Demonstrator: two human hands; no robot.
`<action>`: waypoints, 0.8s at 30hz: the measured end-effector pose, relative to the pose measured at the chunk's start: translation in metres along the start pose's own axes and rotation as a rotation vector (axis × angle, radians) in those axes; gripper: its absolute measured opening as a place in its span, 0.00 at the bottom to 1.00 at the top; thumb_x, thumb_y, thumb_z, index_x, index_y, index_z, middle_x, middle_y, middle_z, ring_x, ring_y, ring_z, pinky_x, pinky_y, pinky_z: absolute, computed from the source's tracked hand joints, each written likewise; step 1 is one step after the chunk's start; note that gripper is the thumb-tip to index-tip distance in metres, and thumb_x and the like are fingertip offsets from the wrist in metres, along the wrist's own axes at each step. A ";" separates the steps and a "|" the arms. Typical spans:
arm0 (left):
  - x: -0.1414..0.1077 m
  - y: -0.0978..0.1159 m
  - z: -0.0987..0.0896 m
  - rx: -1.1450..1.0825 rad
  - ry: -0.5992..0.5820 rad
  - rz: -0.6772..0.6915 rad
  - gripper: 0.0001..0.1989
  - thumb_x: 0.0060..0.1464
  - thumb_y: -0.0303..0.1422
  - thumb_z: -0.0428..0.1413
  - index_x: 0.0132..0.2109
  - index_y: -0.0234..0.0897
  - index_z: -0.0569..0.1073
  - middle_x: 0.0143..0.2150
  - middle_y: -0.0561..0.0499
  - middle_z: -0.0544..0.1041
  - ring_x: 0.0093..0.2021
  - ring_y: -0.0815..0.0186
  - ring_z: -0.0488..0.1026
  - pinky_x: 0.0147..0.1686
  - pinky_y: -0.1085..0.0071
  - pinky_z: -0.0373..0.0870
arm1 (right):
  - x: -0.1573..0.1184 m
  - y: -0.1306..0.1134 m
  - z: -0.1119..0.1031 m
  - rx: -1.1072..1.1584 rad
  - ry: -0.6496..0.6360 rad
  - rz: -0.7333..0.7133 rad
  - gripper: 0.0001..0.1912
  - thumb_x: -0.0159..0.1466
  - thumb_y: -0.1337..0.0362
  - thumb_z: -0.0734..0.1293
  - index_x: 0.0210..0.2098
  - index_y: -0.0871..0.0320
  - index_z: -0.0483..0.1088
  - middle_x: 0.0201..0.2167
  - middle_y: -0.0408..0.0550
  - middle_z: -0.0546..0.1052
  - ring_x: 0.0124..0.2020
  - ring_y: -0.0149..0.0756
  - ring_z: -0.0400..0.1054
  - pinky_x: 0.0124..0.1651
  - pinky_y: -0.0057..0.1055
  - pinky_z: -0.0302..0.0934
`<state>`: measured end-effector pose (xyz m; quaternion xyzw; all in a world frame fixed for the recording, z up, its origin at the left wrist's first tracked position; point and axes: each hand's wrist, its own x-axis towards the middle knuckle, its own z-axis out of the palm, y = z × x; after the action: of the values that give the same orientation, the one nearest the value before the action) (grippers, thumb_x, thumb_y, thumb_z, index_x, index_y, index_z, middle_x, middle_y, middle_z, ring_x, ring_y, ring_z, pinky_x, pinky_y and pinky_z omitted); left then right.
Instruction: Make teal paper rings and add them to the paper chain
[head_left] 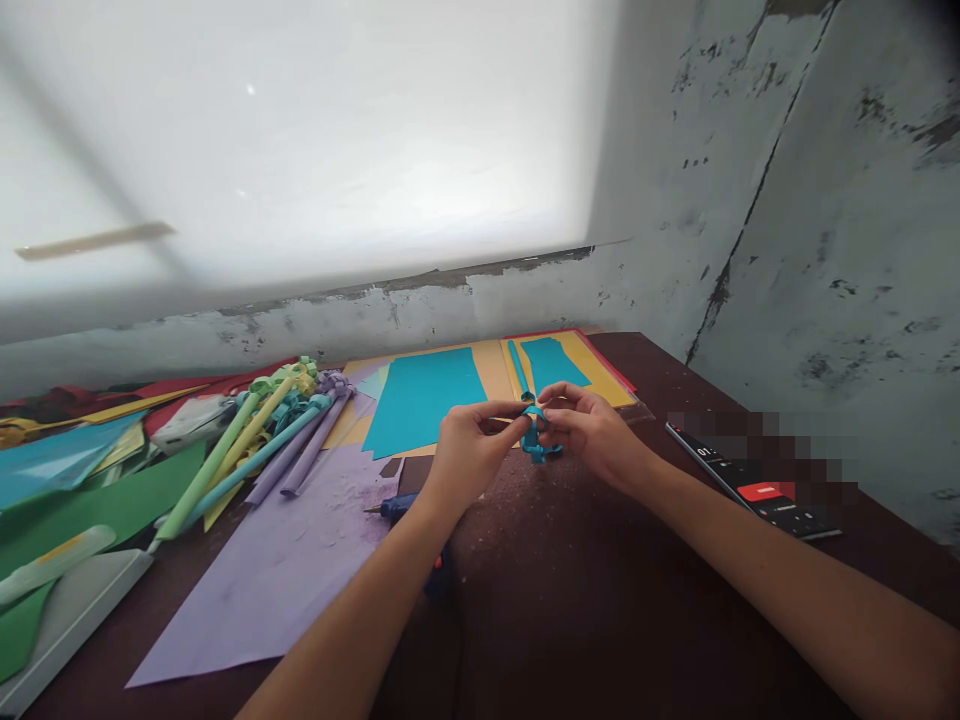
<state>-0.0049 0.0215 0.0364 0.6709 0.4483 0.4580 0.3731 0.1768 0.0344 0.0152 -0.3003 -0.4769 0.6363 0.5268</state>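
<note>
Both hands meet above the dark red-brown table, pinching a piece of blue curled paper strips [534, 440]. My left hand [480, 445] closes thumb and forefinger on its left side. From the other side, the fingertips of my right hand [589, 425] grip its upper right. Several loops hang below the fingers. Just behind lies a rolled blue paper tube [517, 365]; whether it joins the curls I cannot tell. A dark blue glue gun [397, 506] lies partly hidden behind my left forearm. Blue paper sheets [427, 400] rest beyond my left hand.
At left lie rolled paper stems [225, 450] with curled tops, green paper [105, 500] and a lilac sheet [270, 600]. Smaller blue pieces [555, 362] sit on a yellow sheet [607, 375]. A black remote-like object [757, 490] is at right. A stained wall [847, 300] stands behind.
</note>
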 end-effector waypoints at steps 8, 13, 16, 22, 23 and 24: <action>-0.001 0.003 -0.002 -0.072 -0.020 -0.052 0.14 0.53 0.39 0.66 0.44 0.35 0.84 0.39 0.45 0.86 0.39 0.57 0.83 0.36 0.69 0.78 | 0.002 0.001 -0.006 0.049 0.060 -0.009 0.10 0.55 0.62 0.74 0.34 0.56 0.73 0.27 0.43 0.76 0.27 0.33 0.67 0.33 0.33 0.61; -0.001 0.003 0.000 -0.168 -0.033 -0.075 0.13 0.53 0.40 0.66 0.41 0.35 0.85 0.37 0.45 0.85 0.39 0.58 0.82 0.39 0.67 0.79 | 0.004 0.002 -0.007 0.050 0.089 -0.021 0.08 0.55 0.62 0.74 0.33 0.56 0.73 0.28 0.44 0.76 0.29 0.35 0.68 0.34 0.33 0.61; -0.002 0.004 0.001 -0.209 -0.041 -0.098 0.13 0.53 0.40 0.66 0.41 0.35 0.85 0.36 0.45 0.85 0.38 0.60 0.82 0.39 0.68 0.79 | 0.005 0.001 -0.008 0.057 0.097 -0.026 0.08 0.55 0.63 0.74 0.33 0.55 0.74 0.28 0.44 0.75 0.29 0.34 0.68 0.33 0.33 0.61; -0.003 0.010 0.002 -0.235 -0.058 -0.097 0.13 0.55 0.41 0.65 0.35 0.35 0.85 0.34 0.46 0.84 0.36 0.63 0.80 0.40 0.68 0.79 | 0.004 0.000 -0.008 0.054 0.106 -0.025 0.08 0.55 0.63 0.74 0.33 0.55 0.73 0.28 0.45 0.76 0.28 0.34 0.67 0.34 0.33 0.61; -0.003 0.010 0.002 -0.242 -0.057 -0.093 0.13 0.56 0.42 0.64 0.34 0.35 0.84 0.34 0.46 0.84 0.35 0.64 0.80 0.40 0.69 0.79 | 0.004 0.000 -0.008 0.054 0.107 -0.025 0.08 0.55 0.63 0.74 0.33 0.55 0.73 0.28 0.45 0.76 0.28 0.33 0.66 0.34 0.33 0.62; -0.003 0.011 0.002 -0.256 -0.060 -0.089 0.14 0.56 0.42 0.64 0.34 0.34 0.84 0.34 0.46 0.84 0.35 0.64 0.79 0.41 0.69 0.79 | 0.004 0.000 -0.008 0.055 0.110 -0.025 0.08 0.55 0.63 0.74 0.33 0.55 0.73 0.28 0.45 0.75 0.27 0.33 0.66 0.34 0.33 0.62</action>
<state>-0.0007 0.0151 0.0449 0.6105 0.4041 0.4743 0.4889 0.1831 0.0404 0.0126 -0.3142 -0.4335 0.6249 0.5682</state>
